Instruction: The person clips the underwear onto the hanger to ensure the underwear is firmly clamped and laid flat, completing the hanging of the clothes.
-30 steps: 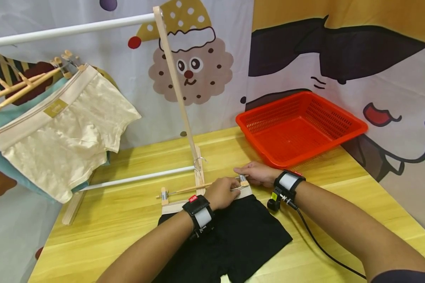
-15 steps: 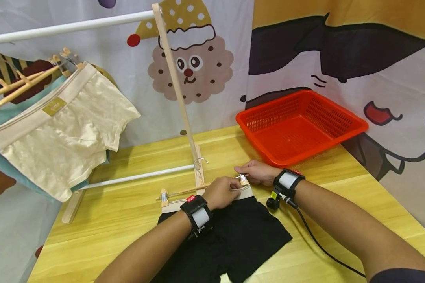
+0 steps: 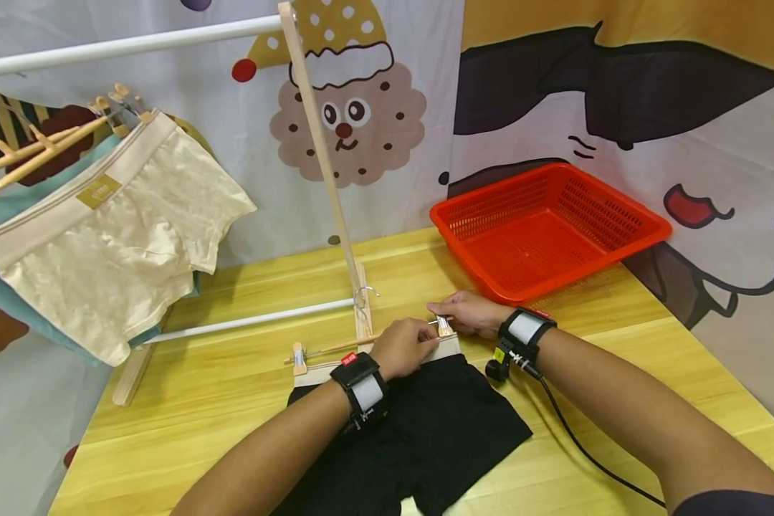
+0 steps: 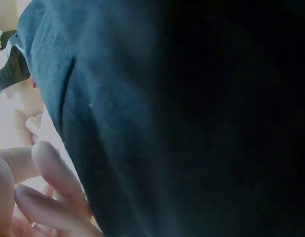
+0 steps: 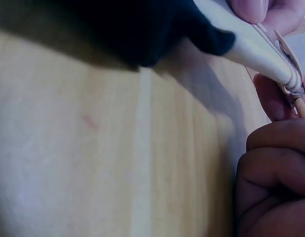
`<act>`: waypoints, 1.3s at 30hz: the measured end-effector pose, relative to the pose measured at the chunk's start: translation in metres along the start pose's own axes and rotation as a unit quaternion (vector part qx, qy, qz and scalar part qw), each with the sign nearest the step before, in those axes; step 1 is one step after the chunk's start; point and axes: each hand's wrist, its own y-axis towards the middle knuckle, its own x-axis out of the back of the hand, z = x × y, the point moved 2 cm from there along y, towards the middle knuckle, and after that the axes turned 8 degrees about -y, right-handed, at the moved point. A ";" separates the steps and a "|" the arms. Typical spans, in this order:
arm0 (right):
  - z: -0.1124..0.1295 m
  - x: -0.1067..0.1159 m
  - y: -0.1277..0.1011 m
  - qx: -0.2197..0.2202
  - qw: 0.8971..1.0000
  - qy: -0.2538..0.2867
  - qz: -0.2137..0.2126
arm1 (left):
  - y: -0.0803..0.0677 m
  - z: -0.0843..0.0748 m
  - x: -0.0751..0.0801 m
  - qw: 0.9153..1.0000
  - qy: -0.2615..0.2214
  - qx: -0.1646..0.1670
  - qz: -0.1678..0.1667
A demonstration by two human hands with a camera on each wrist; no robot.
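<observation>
Black boxer briefs (image 3: pixel 451 416) with a pale waistband (image 3: pixel 448 347) lie on the table. Along the waistband runs a wooden clip hanger (image 3: pixel 343 347), its left clip (image 3: pixel 299 360) on the band's left end. My left hand (image 3: pixel 400 349) pinches the waistband near its right end. At that end, my right hand (image 3: pixel 476 315) grips the hanger by its right clip (image 3: pixel 443 327). The right wrist view has this clip (image 5: pixel 287 52) over the band's edge, curled fingers just below. Black cloth (image 4: pixel 157 123) fills most of the left wrist view.
A red plastic basket (image 3: pixel 548 276) stands behind my right hand. At left, a rack with a white rail (image 3: pixel 135 47) bears cream boxer briefs (image 3: pixel 135 236) and teal ones (image 3: pixel 13 208) on clip hangers. The rack's wooden upright (image 3: pixel 319 136) rises behind the hanger.
My left fingers have shifted slightly at the waistband, whose edge by the right clip lies flatter. My right hand stays at the clip.
</observation>
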 end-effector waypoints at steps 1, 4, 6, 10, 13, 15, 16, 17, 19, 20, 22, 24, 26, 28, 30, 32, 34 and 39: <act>0.001 0.000 0.000 0.002 1.000 -0.003 0.001 | 0.000 0.000 0.000 1.000 0.002 -0.001 -0.004; 0.003 -0.001 0.000 0.005 1.000 -0.006 0.003 | 0.000 0.001 0.003 1.000 0.007 -0.002 -0.011; 0.004 -0.001 0.001 0.005 1.000 -0.008 0.004 | 0.000 0.002 0.004 1.000 0.009 -0.002 -0.013; 0.004 -0.001 0.003 -0.001 1.000 -0.012 0.004 | 0.000 0.002 0.006 1.000 0.016 0.000 -0.014; 0.005 -0.002 0.004 0.001 1.000 -0.018 0.005 | -0.001 0.002 0.008 1.000 0.020 0.004 -0.013; 0.006 -0.003 0.003 0.004 1.000 -0.021 0.006 | -0.003 0.002 0.009 1.000 0.026 0.006 -0.013; 0.007 -0.003 0.003 0.004 1.000 -0.021 0.007 | -0.005 0.003 0.010 0.999 0.033 0.005 -0.016; 0.007 -0.004 0.003 0.005 1.000 -0.022 0.008 | -0.006 0.003 0.012 0.999 0.040 0.004 -0.019; 0.007 -0.004 0.003 0.004 1.000 -0.023 0.007 | -0.011 0.004 0.015 0.998 0.059 0.000 -0.029; 0.006 -0.004 0.003 0.004 1.000 -0.025 0.007 | -0.014 0.005 0.017 0.997 0.070 0.001 -0.035; 0.006 -0.004 0.003 0.003 1.000 -0.028 0.007 | -0.021 0.006 0.023 0.995 0.087 0.003 -0.047; 0.004 -0.005 0.002 0.003 0.999 -0.036 0.007 | -0.029 0.009 0.029 0.994 0.096 0.008 -0.054; 0.003 -0.006 0.001 0.001 0.999 -0.042 0.007 | -0.038 0.012 0.037 0.993 0.102 0.014 -0.058; 0.001 -0.006 -0.001 0.000 0.999 -0.047 0.005 | -0.048 0.017 0.045 0.992 0.106 0.021 -0.063; 0.000 -0.007 -0.004 -0.001 0.999 -0.053 0.000 | -0.061 0.023 0.054 0.991 0.112 0.030 -0.072; 0.001 -0.008 -0.007 0.000 0.998 -0.059 -0.007 | -0.075 0.030 0.064 0.987 0.125 0.037 -0.091; 0.002 -0.009 -0.010 -0.002 0.998 -0.064 -0.016 | -0.090 0.037 0.074 0.983 0.137 0.048 -0.113; 0.006 -0.010 -0.018 -0.006 0.996 -0.083 -0.042 | -0.126 0.056 0.097 0.971 0.149 0.095 -0.159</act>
